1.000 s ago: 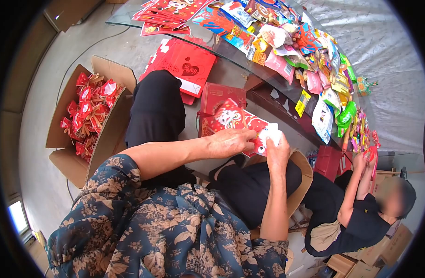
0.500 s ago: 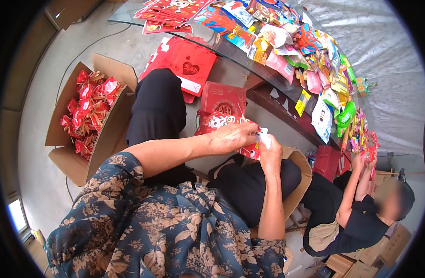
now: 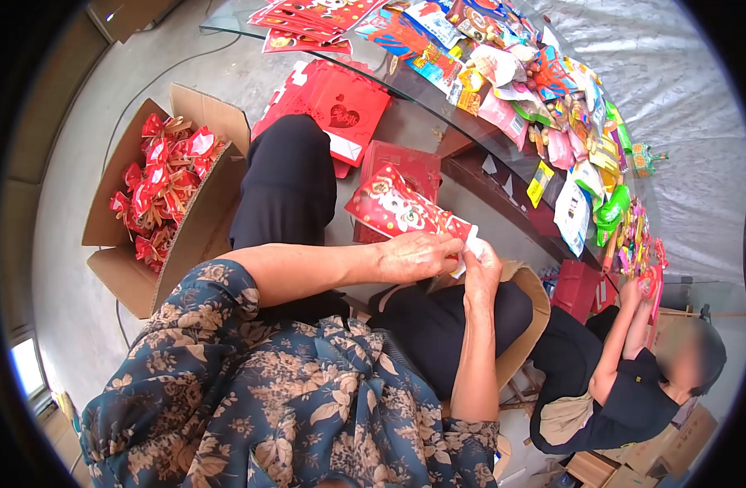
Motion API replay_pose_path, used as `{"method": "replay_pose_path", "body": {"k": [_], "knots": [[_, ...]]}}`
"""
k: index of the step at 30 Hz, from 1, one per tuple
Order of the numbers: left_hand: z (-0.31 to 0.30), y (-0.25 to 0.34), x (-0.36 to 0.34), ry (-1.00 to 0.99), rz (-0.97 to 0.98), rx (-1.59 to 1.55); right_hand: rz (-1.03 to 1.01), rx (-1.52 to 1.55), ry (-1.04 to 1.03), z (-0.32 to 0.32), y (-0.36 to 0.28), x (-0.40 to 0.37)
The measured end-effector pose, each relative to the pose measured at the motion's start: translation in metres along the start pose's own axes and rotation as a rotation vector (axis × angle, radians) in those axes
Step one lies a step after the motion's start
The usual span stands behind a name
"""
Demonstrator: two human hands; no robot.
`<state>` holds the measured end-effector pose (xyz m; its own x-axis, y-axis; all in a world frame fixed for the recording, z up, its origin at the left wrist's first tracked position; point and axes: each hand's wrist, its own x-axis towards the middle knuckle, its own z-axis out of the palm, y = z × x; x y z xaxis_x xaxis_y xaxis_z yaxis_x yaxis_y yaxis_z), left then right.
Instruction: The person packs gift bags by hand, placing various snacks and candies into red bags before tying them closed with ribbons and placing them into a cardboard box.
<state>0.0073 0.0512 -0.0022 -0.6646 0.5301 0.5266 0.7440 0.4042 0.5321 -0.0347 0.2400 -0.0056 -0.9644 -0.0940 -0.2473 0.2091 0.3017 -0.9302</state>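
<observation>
A red gift bag (image 3: 399,205) printed with white cartoon figures is stretched out over my lap, tilted up and to the left. My left hand (image 3: 422,255) is closed, its fingers pinching the bag near its right end. Close beside it, my right hand (image 3: 482,272) grips the white-edged end of the same bag. Both sets of fingertips nearly meet there and partly hide that end. Whether anything is inside the bag cannot be seen.
At left, a cardboard box (image 3: 196,213) holds several tied red bags (image 3: 157,175). The glass table (image 3: 389,77) carries flat red bags (image 3: 312,18) and a heap of packaged snacks (image 3: 544,98). Red boxes (image 3: 340,110) sit beneath its edge. At right, another person (image 3: 633,394) holds a red bag.
The bag has swung up and shows more of its printed face. My hands have shifted slightly down and right, still together at its end. The view has moved slightly.
</observation>
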Motion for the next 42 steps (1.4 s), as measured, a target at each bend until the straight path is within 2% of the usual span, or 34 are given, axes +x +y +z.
{"method": "replay_pose_path", "body": {"k": [4,8,11,12,15,19,24,26,30,32,33,34,37,38,41,42], "knots": [[-0.004,-0.003,0.0,0.028,0.028,-0.001,0.11,0.111,-0.064,0.003,0.002,0.0],[-0.007,-0.004,0.001,0.038,-0.071,-0.017,0.051,0.228,-0.038,0.003,-0.005,-0.005],[-0.007,-0.005,0.005,0.224,-0.147,-0.095,0.006,0.163,-0.083,-0.002,-0.01,-0.01],[-0.007,-0.007,0.006,0.215,-0.195,-0.109,-0.005,0.131,-0.085,-0.001,-0.007,-0.011],[-0.004,-0.014,0.006,0.12,0.045,0.039,0.015,0.204,-0.11,0.007,0.003,-0.012],[-0.002,-0.003,0.001,0.06,-0.072,-0.101,0.103,0.329,-0.098,0.025,-0.01,-0.014],[-0.005,-0.007,-0.001,0.056,-0.014,-0.063,0.111,0.36,-0.009,0.019,-0.008,-0.008],[-0.007,-0.007,-0.002,0.058,-0.013,-0.017,0.093,0.293,-0.02,0.015,-0.01,-0.005],[-0.007,-0.007,-0.002,0.042,-0.136,-0.039,0.059,0.149,-0.067,0.013,-0.014,0.006],[-0.009,-0.015,-0.003,0.091,-0.143,-0.073,-0.119,-0.086,-0.02,0.012,0.0,0.027],[-0.007,-0.021,-0.004,0.114,-0.208,-0.064,-0.206,-0.203,0.005,0.011,0.005,0.033],[-0.006,-0.027,-0.006,0.136,-0.273,-0.054,-0.257,-0.364,0.032,0.018,-0.019,0.023],[-0.013,-0.034,-0.008,0.182,-0.365,-0.05,-0.443,-0.736,-0.07,0.019,-0.027,0.022],[-0.013,-0.037,-0.01,0.197,-0.358,-0.046,-0.654,-0.747,-0.03,0.021,-0.025,0.025],[-0.018,-0.036,-0.013,0.212,-0.307,-0.03,-0.762,-1.053,-0.058,0.02,-0.032,0.017],[-0.021,-0.035,-0.014,0.189,-0.288,-0.027,-0.751,-1.045,-0.06,0.017,-0.033,0.017]]}}
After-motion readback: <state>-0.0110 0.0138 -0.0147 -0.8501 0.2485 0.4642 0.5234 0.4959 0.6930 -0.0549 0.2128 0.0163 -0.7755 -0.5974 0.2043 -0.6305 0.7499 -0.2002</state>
